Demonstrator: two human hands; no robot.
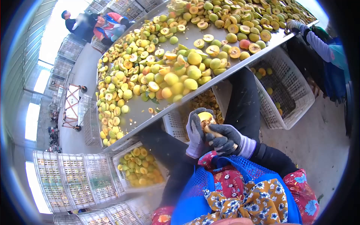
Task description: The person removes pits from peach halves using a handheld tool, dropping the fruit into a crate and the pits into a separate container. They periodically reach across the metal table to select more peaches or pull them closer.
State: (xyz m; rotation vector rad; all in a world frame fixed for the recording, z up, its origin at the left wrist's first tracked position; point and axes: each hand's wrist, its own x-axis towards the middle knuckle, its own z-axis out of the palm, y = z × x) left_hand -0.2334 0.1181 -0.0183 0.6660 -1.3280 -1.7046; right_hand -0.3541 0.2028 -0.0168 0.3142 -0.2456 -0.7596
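My left hand [195, 132], in a grey and lavender glove, is closed around a yellow stone fruit [204, 117] whose brown inside faces up. My right hand [228, 139], gloved the same way, grips a small tool with a wooden handle [213, 131]. The tool's working end is against or very near the fruit and cannot be made out. Both hands are close together above my lap. Below them, between my legs, a white crate [174, 125] holds brownish pieces [204, 100], perhaps pits.
A metal table [140, 114] ahead carries heaped halved and whole fruit [150, 71]. A crate of fruit halves [140, 167] stands at left, beside stacked crates [75, 180]. Another crate [288, 86] with some fruit is at right. A co-worker's sleeve [320, 47] shows at right; people [108, 26] are far left.
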